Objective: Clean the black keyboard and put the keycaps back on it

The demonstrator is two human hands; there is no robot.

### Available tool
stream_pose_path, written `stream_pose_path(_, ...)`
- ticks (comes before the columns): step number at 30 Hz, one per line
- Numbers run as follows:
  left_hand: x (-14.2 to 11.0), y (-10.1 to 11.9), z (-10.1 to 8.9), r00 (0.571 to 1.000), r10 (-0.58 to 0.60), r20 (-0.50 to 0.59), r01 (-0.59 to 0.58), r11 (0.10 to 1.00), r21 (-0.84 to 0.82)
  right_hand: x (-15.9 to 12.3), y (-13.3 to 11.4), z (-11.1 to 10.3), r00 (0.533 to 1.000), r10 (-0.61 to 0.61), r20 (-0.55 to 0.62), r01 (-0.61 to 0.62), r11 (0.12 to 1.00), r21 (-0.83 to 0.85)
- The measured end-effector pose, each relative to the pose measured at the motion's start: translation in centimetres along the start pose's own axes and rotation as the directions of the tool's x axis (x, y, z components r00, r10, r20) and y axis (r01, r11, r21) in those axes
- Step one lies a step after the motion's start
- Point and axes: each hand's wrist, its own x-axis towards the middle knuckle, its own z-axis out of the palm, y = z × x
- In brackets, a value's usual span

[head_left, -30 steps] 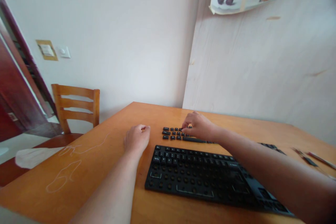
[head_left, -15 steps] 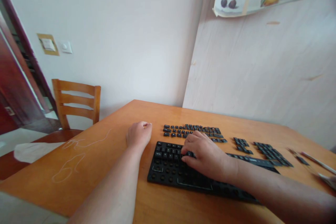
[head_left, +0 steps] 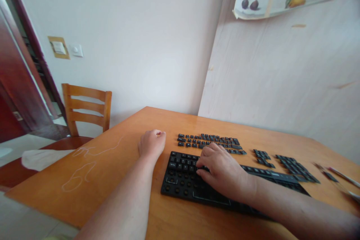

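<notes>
A black keyboard (head_left: 182,185) with many keycaps removed lies on the orange wooden table (head_left: 118,172). My right hand (head_left: 222,172) rests on its upper left part, fingers curled and pressed down onto the keys; whether it holds a keycap is hidden. My left hand (head_left: 152,144) lies on the table left of the keyboard, closed in a loose fist. Rows of loose black keycaps (head_left: 209,142) are laid out behind the keyboard, with further keycap groups (head_left: 287,161) to the right.
A wooden chair (head_left: 87,108) stands at the table's left side, with a white cloth (head_left: 42,157) on its seat. Thin tools (head_left: 337,174) lie at the far right. White chalk-like lines (head_left: 81,168) mark the table. Walls close behind; a doorway at left.
My right hand moved from the loose keycap rows down onto the keyboard's upper left and stays pressed there. My left fist has stayed put. The view shifted slightly.
</notes>
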Motion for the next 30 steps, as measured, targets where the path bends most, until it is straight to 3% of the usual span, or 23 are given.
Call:
stream_pose_path(10, 0.2, -0.3, 0.3, 1.0, 0.027, -0.013, -0.027, 0.999, 0.022, 0.3, -1.0, -0.4, 0.998, -0.022, 0.053, 0.03, 0.987, -0.157)
stream_pose_path(22, 0.1, -0.2, 0.2, 0.999, 0.038, -0.028, -0.037, 0.999, 0.028, 0.8, -1.9, -0.5, 0.991, 0.045, 0.123, -0.02, 0.98, -0.197)
stream_pose_path(30, 0.3, -0.6, 0.6, 0.998, 0.055, -0.042, -0.054, 0.998, 0.027, 0.6, -2.0, -0.4, 0.992, 0.059, 0.11, -0.036, 0.98, -0.197)
